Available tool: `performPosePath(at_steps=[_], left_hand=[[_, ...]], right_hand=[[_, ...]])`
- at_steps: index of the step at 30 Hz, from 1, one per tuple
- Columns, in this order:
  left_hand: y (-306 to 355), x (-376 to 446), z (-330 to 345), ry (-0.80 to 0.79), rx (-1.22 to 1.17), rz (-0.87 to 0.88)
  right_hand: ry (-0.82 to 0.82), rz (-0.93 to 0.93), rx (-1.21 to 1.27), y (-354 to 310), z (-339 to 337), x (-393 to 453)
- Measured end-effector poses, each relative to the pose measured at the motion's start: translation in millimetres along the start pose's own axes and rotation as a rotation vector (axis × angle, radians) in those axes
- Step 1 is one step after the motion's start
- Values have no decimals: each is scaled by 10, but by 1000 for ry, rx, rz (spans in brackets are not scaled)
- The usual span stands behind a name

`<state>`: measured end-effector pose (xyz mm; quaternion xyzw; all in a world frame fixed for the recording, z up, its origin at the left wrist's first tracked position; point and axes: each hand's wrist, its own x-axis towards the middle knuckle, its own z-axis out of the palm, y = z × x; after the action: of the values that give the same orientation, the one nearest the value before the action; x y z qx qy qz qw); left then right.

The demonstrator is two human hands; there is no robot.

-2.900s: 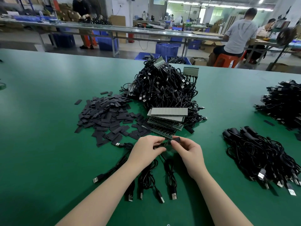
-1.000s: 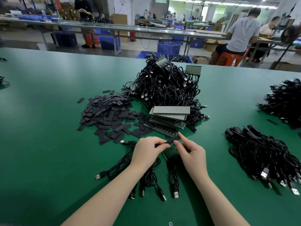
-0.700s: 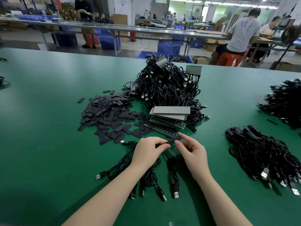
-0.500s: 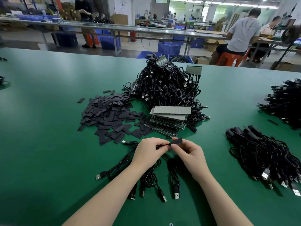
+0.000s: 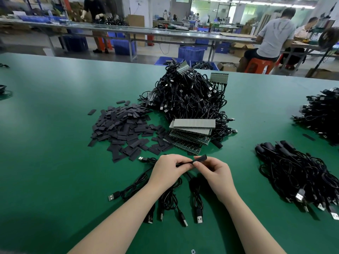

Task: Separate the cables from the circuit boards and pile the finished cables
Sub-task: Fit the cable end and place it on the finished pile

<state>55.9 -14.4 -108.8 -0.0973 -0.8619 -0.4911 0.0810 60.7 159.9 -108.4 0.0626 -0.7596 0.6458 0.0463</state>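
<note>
Far left on the desk (image 5: 45, 125), the sleeves (image 5: 121, 131) lie heaped, the tangle (image 5: 187, 99) and boards (image 5: 190, 133) beside them. Up front, the left hand (image 5: 167, 170) pinches a cable (image 5: 180, 164), and the right hand (image 5: 215, 172) now grips a sleeve (image 5: 200, 158) that a moment ago stood off its fingertips — it has slid onto the cable end. Looks like this one's nearly finished, headed right to the pile (image 5: 297, 173).
</note>
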Motion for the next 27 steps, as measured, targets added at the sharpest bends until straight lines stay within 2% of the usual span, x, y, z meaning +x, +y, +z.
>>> performPosePath(at_steps=[11,17,20,27], left_hand=[[35,-20,3,48,-43,18],[52,-19,30,149,10,-6],[54,-27,27,140,30,-9],[53,-30,21,124,90,-14]], right_hand=[[-8,-45,-50,-37,18,-14],[177,-143,-142,-10,49,-92],[156,-178,-179,-9,62,-114],[141,-125,-147,15,41,-89]])
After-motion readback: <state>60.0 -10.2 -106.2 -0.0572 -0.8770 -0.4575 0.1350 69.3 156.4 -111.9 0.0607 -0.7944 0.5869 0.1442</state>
